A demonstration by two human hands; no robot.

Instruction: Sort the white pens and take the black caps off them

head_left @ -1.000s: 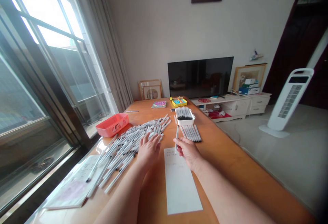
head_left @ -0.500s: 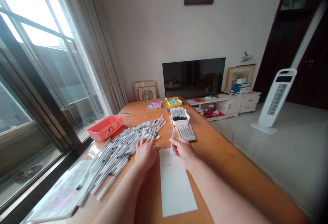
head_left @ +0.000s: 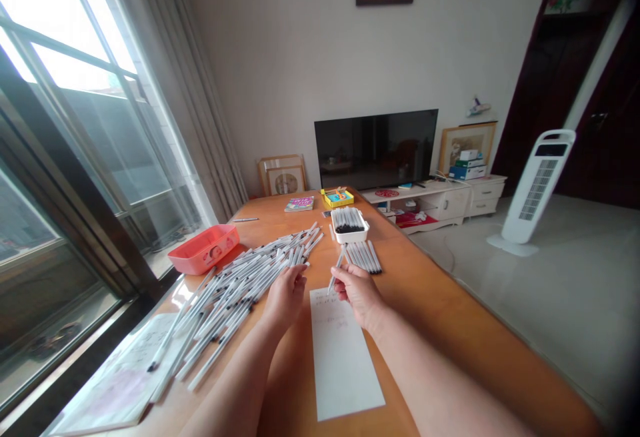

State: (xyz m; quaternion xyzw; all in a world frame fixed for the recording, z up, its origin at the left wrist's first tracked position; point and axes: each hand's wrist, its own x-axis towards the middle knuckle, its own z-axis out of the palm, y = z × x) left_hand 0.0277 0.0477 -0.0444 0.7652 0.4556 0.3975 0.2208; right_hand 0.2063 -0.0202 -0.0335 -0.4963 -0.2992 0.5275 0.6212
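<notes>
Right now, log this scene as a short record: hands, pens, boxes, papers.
right hand: pinches a pen, tilted, by the far end of the paper
left hand: fingers curled, at the right edge of the pile; grip unclear
pile: loose pens, left of the paper
white box: holds many pens
row: pens side by side, just nearer than the white box
red bin: left of the pile
paper: handwriting at its far end
notebook: near left, some pens across it
</notes>
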